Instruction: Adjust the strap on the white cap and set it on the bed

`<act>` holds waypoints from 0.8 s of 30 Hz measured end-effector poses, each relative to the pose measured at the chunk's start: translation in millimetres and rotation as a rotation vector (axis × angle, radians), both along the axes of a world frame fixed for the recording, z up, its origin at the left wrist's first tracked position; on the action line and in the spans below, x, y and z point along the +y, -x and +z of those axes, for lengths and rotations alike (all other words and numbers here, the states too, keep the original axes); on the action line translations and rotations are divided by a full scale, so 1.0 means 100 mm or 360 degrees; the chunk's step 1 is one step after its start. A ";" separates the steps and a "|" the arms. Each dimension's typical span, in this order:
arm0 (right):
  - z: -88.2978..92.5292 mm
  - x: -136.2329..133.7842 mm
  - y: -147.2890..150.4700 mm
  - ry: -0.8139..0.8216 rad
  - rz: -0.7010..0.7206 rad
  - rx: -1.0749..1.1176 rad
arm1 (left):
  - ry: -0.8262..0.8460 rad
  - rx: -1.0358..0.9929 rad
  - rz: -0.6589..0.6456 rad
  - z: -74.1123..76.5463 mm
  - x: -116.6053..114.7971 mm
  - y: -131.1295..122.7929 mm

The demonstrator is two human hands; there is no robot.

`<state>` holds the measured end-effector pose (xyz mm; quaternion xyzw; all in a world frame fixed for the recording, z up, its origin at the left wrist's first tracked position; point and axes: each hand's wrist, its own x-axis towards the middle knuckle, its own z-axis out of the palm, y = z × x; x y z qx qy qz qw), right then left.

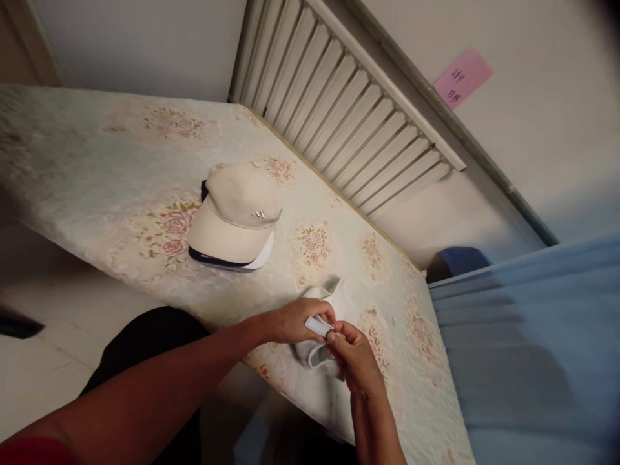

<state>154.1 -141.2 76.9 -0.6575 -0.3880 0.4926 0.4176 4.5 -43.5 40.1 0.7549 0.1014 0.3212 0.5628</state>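
Low over the table, my left hand [298, 320] and my right hand [357, 354] come together at a white cap [306, 354]. The fingertips of both pinch a narrow white strap [318, 326] on it, near what looks like a small buckle. Part of the cap is hidden behind the hands. To the left of them lies a small stack of caps, with a beige cap [239, 194] on top, a small logo on its front. Dark and white brims show underneath its brim.
A floral cloth [314, 245] covers the table. Behind its far edge stands a pale radiator [349, 110]. A pink note [464, 77] is on the wall, a blue curtain [537, 349] hangs at the right, and a dark blue object [462, 259] sits beside it.
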 end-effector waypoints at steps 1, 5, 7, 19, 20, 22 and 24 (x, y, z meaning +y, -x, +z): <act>-0.01 -0.01 -0.01 0.0006 -0.0012 0.0020 | -0.0060 0.0015 0.0002 0.00 0.02 0.01; -0.03 -0.02 -0.02 0.0018 -0.0050 0.0042 | -0.0208 0.0061 -0.0054 0.01 0.11 0.05; -0.03 -0.03 -0.02 0.0016 -0.0058 0.0046 | -0.0236 0.0070 -0.0120 0.01 0.15 0.07; -0.10 -0.08 -0.08 -0.0041 -0.0035 0.0172 | -0.0142 0.0215 -0.0105 0.01 0.22 0.10; -0.10 -0.08 -0.09 -0.0054 -0.0024 0.0185 | -0.0060 0.0209 -0.0159 0.03 0.21 0.11; -0.11 -0.10 -0.10 -0.0074 0.0007 0.0219 | 0.0063 0.0188 -0.0255 0.07 0.20 0.15; -0.10 -0.12 -0.12 -0.0081 0.0033 0.0254 | 0.0122 0.0179 -0.0338 0.11 0.20 0.18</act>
